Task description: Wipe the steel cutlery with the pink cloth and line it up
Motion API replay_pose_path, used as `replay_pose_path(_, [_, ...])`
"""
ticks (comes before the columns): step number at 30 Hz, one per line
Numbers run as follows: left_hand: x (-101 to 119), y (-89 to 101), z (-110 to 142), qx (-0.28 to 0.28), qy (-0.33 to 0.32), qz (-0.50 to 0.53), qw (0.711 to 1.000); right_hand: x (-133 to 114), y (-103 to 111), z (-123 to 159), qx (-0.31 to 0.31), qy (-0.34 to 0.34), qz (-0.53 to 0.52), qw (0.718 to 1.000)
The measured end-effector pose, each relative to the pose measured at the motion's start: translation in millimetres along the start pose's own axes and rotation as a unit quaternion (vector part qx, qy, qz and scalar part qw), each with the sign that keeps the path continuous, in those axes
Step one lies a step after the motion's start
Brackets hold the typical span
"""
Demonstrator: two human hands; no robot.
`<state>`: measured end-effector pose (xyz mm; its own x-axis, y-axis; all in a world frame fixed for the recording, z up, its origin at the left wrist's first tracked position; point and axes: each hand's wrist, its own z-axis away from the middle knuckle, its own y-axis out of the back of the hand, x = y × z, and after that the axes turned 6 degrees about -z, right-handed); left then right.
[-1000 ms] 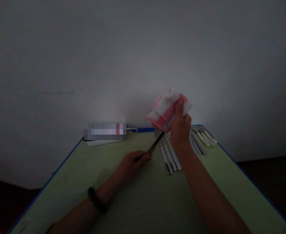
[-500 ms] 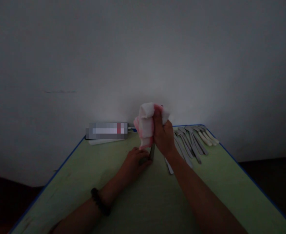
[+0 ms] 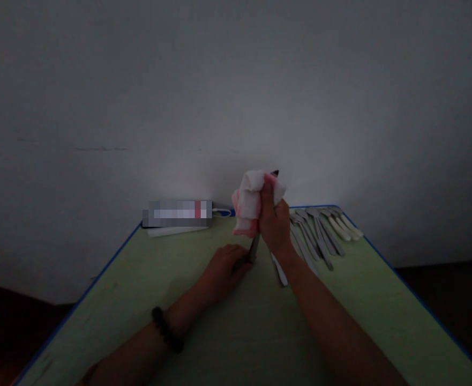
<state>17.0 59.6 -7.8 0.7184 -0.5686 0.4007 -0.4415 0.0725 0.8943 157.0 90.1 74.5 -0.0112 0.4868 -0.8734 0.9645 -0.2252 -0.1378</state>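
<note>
My left hand (image 3: pixel 227 271) is closed on the lower end of a slim metal piece of cutlery (image 3: pixel 254 247), held slanting up and away above the table. A white and pink cloth (image 3: pixel 248 206) wraps its upper part. My right hand (image 3: pixel 275 222) grips the cloth around it, thumb pressed along the front. Past the cloth a dark pointed tip sticks out at the top. Its full shape is hidden, so I cannot tell its exact kind. Under my right forearm lies another metal utensil (image 3: pixel 279 272), partly covered.
Several metal spoons and other utensils (image 3: pixel 320 241) lie fanned out at the back right, some with cream handles (image 3: pixel 340 229). At the back left is a blurred box-like object (image 3: pixel 177 214) with a white strip (image 3: pixel 177 231) before it. A white cable (image 3: pixel 223 213) lies beside it. The pale wall (image 3: pixel 236 96) stands behind the green table (image 3: pixel 260 332).
My right hand and the cloth have shifted slightly right. More of the cutlery's dark tip now shows above the cloth. My left hand keeps its hold on the lower end.
</note>
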Motion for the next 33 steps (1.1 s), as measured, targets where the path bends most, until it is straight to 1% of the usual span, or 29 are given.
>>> replay_pose_path(3, [0,-0.4,0,0.000,0.000,-0.005,1.000,10,0,2,-0.003,0.053,0.048,0.997])
replay_pose_path(4, [0,-0.5,0,-0.001,-0.001,-0.007,1.000,15,0,2,-0.005,0.057,0.066,0.996])
replay_pose_path(9, [-1,-0.1,-1,0.003,-0.001,-0.011,1.000,42,3,5,0.006,0.039,0.180,0.983])
replay_pose_path(11, [-1,0.0,-1,0.002,0.003,-0.006,1.000,48,5,5,-0.008,0.044,0.190,0.981])
replay_pose_path(13, [-1,-0.2,0,0.001,0.005,0.002,1.000,51,7,4,-0.039,0.045,0.177,0.983])
replay_pose_path(15, [-1,-0.4,0,0.000,0.007,0.007,1.000,50,10,2,-0.069,0.040,0.163,0.983])
replay_pose_path(17, [-1,-0.4,0,-0.004,0.011,0.001,1.000,45,12,-1,-0.079,0.032,0.149,0.985])
replay_pose_path(19, [0,-0.1,0,-0.005,0.012,-0.011,1.000,37,14,-4,-0.052,0.022,0.127,0.990])
replay_pose_path(23, [0,0.3,0,-0.007,-0.006,-0.015,1.000,19,16,-9,0.025,0.006,0.075,0.997])
replay_pose_path(25, [-1,-0.5,0,-0.004,-0.013,-0.011,1.000,11,17,-13,0.042,0.010,0.063,0.997])
replay_pose_path(27, [-2,-1.8,0,0.001,-0.016,-0.010,1.000,4,19,-16,0.039,0.022,0.053,0.998])
replay_pose_path(30, [0,-2.3,1,0.006,-0.012,-0.001,1.000,0,21,-20,0.010,0.032,0.008,0.999])
replay_pose_path(33, [3,1.2,2,0.018,-0.007,0.044,0.999,0,21,-22,-0.004,0.026,-0.037,0.999])
